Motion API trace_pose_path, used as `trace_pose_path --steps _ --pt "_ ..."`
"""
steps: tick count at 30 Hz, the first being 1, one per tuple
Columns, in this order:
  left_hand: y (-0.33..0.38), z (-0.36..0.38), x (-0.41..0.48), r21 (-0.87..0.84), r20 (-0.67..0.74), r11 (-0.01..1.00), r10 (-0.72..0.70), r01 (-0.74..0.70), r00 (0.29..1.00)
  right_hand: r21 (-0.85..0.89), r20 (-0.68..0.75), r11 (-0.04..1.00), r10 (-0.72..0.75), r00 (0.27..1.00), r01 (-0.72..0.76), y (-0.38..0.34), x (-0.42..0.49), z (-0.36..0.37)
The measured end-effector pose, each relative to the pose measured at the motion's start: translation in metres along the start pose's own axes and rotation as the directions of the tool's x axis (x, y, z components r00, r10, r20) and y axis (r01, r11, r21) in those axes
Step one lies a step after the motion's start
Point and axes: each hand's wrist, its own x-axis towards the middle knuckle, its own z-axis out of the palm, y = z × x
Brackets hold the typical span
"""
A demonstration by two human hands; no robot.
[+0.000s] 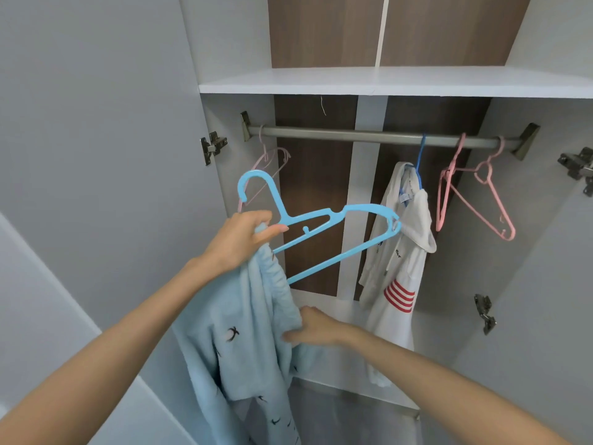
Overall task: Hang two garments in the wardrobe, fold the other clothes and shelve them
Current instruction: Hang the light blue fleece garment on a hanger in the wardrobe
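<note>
My left hand (242, 242) grips a light blue plastic hanger (333, 224) together with the top of a fluffy light blue garment (239, 345) printed with small dark birds. The garment hangs down from that hand, with only its left end on the hanger. Lower down, my right hand (313, 326) holds the garment's bunched edge. A white hooded garment with red stripes (394, 271) hangs on a blue hanger (419, 162) from the grey rail (369, 135).
Empty pink hangers hang on the rail at the left (272, 162) and at the right (475, 194). A white shelf (385, 81) runs above the rail. The wardrobe doors stand open at both sides, with metal hinges (213, 146) showing.
</note>
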Motion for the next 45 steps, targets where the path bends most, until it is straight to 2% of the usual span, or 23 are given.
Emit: trace_pose_path --steps 3,6,8,10,14,20,23,26,28,30,33,34,36,38,39,42,45 --pt "-0.011 -0.007 -0.005 -0.074 -0.020 0.997 -0.023 0.021 1.000 -0.184 0.083 0.977 0.123 0.989 -0.106 0.019 -0.011 -0.011" --pt "-0.027 -0.009 -0.016 -0.082 0.008 0.996 -0.040 0.041 0.999 -0.298 0.045 0.936 0.208 0.977 -0.185 0.040 -0.029 -0.028" --pt "-0.037 -0.006 -0.023 -0.057 0.051 0.997 -0.050 0.053 0.997 -0.387 0.009 0.901 0.215 0.977 -0.194 0.049 -0.043 -0.043" --pt "-0.045 -0.001 -0.029 -0.018 0.112 0.999 -0.045 0.048 0.993 -0.530 -0.058 0.822 0.209 0.976 -0.208 0.056 -0.056 -0.061" --pt "-0.055 0.006 -0.036 0.119 0.192 0.993 -0.016 -0.007 0.981 -0.756 -0.214 0.609 0.118 0.970 -0.241 0.061 -0.074 -0.097" --pt "-0.048 0.020 -0.040 0.297 0.240 0.949 0.031 -0.104 0.970 -0.838 -0.300 0.489 -0.038 0.953 -0.244 0.039 -0.093 -0.124" --pt "-0.038 0.035 -0.040 0.478 0.266 0.860 0.050 -0.177 0.963 -0.849 -0.339 0.472 -0.143 0.930 -0.237 0.016 -0.096 -0.131" --pt "-0.028 0.053 -0.039 0.630 0.314 0.731 0.069 -0.262 0.947 -0.890 -0.378 0.369 -0.265 0.887 -0.269 -0.011 -0.097 -0.135" --pt "-0.018 0.062 -0.038 0.658 0.343 0.692 0.075 -0.297 0.936 -0.903 -0.394 0.324 -0.354 0.848 -0.284 -0.027 -0.095 -0.132" --pt "-0.005 0.063 -0.036 0.658 0.278 0.699 0.122 -0.281 0.953 -0.911 -0.354 0.357 -0.417 0.837 -0.207 -0.041 -0.092 -0.122" --pt "0.011 0.058 -0.037 0.611 0.070 0.728 0.341 -0.311 0.938 -0.856 -0.276 0.517 -0.474 0.836 0.010 -0.048 -0.090 -0.110" --pt "0.013 0.057 -0.038 0.577 0.021 0.753 0.373 -0.316 0.927 -0.809 -0.300 0.585 -0.500 0.812 0.062 -0.047 -0.091 -0.109" --pt "0.014 0.053 -0.038 0.503 -0.044 0.797 0.411 -0.335 0.911 -0.684 -0.452 0.723 -0.526 0.721 0.098 -0.045 -0.093 -0.108" --pt "0.013 0.046 -0.036 0.461 -0.088 0.815 0.435 -0.350 0.896 -0.592 -0.601 0.802 -0.504 0.620 0.078 -0.046 -0.093 -0.109" --pt "0.013 0.042 -0.035 0.447 -0.103 0.818 0.450 -0.362 0.887 -0.565 -0.628 0.822 -0.483 0.611 0.069 -0.047 -0.093 -0.110" --pt "0.016 0.031 -0.032 0.416 -0.098 0.834 0.437 -0.362 0.894 -0.528 -0.610 0.849 -0.372 0.699 -0.008 -0.052 -0.095 -0.114" --pt "0.018 0.023 -0.029 0.399 -0.097 0.829 0.464 -0.392 0.881 -0.579 -0.562 0.803 -0.267 0.783 -0.142 -0.059 -0.099 -0.113"
